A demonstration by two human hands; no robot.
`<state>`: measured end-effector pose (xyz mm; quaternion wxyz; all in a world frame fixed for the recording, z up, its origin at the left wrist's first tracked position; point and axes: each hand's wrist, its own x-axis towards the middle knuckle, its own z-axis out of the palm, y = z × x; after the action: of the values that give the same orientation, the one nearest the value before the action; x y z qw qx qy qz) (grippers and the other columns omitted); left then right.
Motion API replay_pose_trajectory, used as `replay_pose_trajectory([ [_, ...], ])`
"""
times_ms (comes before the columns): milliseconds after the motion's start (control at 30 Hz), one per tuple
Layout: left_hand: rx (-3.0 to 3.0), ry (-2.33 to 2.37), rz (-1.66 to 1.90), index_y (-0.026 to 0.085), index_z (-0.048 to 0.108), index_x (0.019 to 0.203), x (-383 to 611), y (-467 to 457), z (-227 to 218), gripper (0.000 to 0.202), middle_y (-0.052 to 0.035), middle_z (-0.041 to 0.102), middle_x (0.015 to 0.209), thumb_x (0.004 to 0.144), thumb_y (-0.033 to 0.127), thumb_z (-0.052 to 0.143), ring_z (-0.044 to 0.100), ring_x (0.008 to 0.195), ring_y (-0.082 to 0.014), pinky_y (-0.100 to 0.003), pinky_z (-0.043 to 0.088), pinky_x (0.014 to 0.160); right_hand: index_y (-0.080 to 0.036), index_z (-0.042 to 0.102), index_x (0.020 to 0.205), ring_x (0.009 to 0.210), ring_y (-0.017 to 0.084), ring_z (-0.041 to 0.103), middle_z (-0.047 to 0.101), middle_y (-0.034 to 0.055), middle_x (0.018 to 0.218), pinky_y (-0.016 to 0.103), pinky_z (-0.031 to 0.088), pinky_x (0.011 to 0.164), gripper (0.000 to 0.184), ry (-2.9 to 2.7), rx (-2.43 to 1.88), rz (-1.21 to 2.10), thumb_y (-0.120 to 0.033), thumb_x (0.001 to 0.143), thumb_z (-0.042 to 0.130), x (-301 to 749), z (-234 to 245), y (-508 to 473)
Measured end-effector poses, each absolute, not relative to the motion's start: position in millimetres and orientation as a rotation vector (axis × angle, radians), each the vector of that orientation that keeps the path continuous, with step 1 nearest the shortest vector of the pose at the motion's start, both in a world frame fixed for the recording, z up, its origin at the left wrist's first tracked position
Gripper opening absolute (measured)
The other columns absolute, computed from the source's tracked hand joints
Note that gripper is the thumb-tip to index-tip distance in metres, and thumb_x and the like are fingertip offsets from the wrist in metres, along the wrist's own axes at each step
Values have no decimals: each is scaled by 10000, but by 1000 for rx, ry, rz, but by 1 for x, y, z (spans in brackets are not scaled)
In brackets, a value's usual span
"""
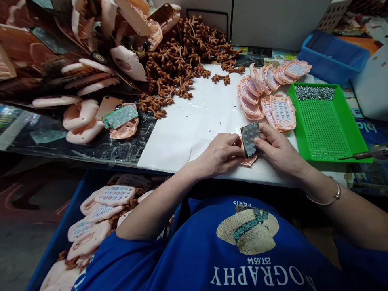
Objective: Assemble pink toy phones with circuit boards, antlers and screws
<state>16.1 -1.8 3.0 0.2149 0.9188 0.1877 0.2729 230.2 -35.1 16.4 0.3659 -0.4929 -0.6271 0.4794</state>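
A small dark circuit board (250, 138) with a grey keypad sheet on its face is tilted up over a pink plastic shell half (249, 161) at the table's front edge. My right hand (280, 151) pinches the board's right side between thumb and fingers. Curled at the left, my left hand (222, 155) grips the shell, its fingertips close against the board's left edge. Most of the shell is hidden by the board and the hands. Just beyond the right hand lie pink shell halves (280, 111) fitted with pale keypads, overlapping in several rows.
A green tray (321, 129) with small metal screws (315, 93) stands at right, a screwdriver (363, 155) across its corner. Behind is a blue bin (333, 54). Brown plastic pieces (182, 52) and pink casings (81, 117) heap at left. Below sits a crate of assembled pink handsets (115, 195).
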Motion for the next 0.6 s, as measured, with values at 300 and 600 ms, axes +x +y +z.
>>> replay_pose_trajectory([
  [300, 2551, 520, 743, 172, 740, 914, 15, -1, 1, 230, -76, 641, 893, 981, 293, 557, 567, 828, -181, -322, 432, 751, -234, 585, 1182, 857, 162, 651, 694, 15, 957, 319, 542, 819, 264, -1546, -1141, 1440, -309, 929, 566, 234, 15, -28],
  [600, 2558, 481, 802, 177, 749, 949, 16, 0, -1, 227, -86, 647, 907, 981, 300, 561, 585, 852, -196, -330, 444, 746, -232, 597, 1210, 934, 188, 663, 707, 39, 1074, 382, 537, 912, 285, -1664, -1178, 1280, -295, 936, 550, 232, 12, -29],
])
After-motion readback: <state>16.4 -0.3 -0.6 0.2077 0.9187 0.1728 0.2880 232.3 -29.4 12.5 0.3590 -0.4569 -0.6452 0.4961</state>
